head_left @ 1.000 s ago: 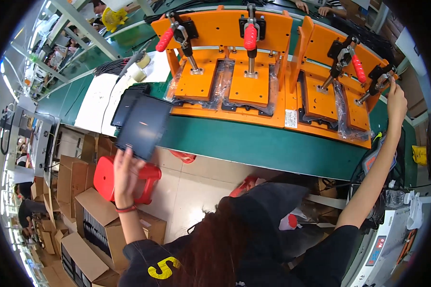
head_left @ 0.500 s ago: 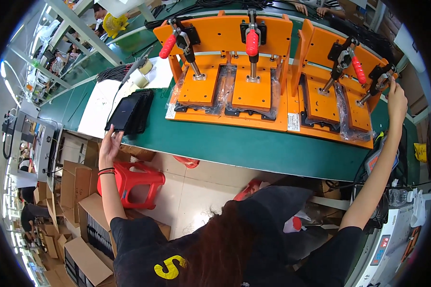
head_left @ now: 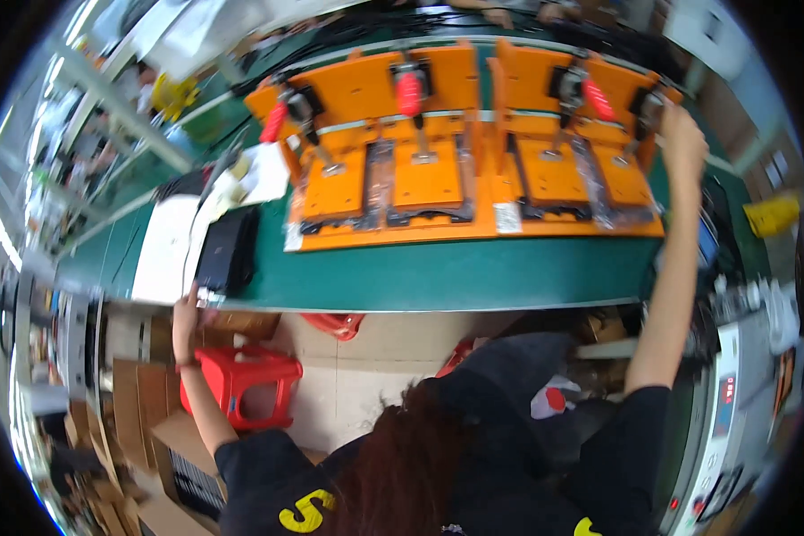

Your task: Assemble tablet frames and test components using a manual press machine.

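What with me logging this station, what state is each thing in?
Three leftmost clamps: rods down on the orange plates
Rightmost clamp: rod down, handle hidden
Right hand: at the rightmost clamp, blurred
Black stack: lying on the green bench
Left hand: at the stack's near edge, grip unclear
Carton: open, dark items inside
Red display: lit

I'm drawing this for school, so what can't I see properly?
In the head view:
Handle of the far-right black metal clamp: hidden by the right hand.
Left hand: blurred, so I can't tell if it touches the black flat rectangular panels.
Co-worker's hand: rest of that person cut off by the top edge.
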Demonstrator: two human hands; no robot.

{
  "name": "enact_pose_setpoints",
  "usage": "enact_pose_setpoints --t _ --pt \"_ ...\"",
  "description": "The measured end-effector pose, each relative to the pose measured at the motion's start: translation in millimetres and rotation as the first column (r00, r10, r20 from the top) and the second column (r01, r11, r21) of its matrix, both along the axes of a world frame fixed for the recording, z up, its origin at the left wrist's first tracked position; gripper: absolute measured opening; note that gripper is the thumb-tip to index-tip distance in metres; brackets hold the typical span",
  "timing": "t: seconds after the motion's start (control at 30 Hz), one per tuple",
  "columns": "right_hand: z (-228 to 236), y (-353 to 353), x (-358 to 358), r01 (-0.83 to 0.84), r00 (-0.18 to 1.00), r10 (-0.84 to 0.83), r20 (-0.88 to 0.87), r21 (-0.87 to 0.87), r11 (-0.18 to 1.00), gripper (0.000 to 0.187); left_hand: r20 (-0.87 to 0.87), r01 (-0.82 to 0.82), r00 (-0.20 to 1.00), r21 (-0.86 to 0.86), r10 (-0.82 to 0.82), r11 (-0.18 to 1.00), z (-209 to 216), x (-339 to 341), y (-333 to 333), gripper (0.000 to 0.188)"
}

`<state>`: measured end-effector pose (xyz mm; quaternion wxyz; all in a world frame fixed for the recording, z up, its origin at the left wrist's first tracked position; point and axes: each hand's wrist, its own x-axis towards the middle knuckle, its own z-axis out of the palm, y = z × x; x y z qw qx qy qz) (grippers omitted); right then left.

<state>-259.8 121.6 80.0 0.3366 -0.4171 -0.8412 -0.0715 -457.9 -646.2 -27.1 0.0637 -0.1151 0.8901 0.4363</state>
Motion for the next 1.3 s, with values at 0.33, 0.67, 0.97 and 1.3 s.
enact_pose_setpoints --t 0.33,0.67,0.97,1.3 --pt "-125.2 -215.5 128.8 -0.374 0.845 0.349 -0.406 0.017 0.927 0.038 0.000 0.723 0.671 0.225 -0.742 0.654 -29.7 128.5 229.1 0.053" --pt "-247.6 -319.8 393.3 0.116 0.796 -0.462 -0.392 -0.650 0.751 0.025 0.093 0.630 -0.707 0.532 -0.701 -0.565 -102.4 295.8 503.1 0.039" --pt "-137.6 -445.6 459.7 0.957 0.268 -0.962 -0.057 -0.097 0.272 0.034 0.252 0.456 -0.889 0.570 -0.383 -0.683 -254.0 414.3 603.5 0.031" --pt "-83.9 -670.0 651.8 0.911 -0.407 -0.888 -0.216 -0.170 -0.376 0.017 0.337 0.326 -0.905 0.161 -0.259 -0.931 -346.1 401.7 643.9 0.038"
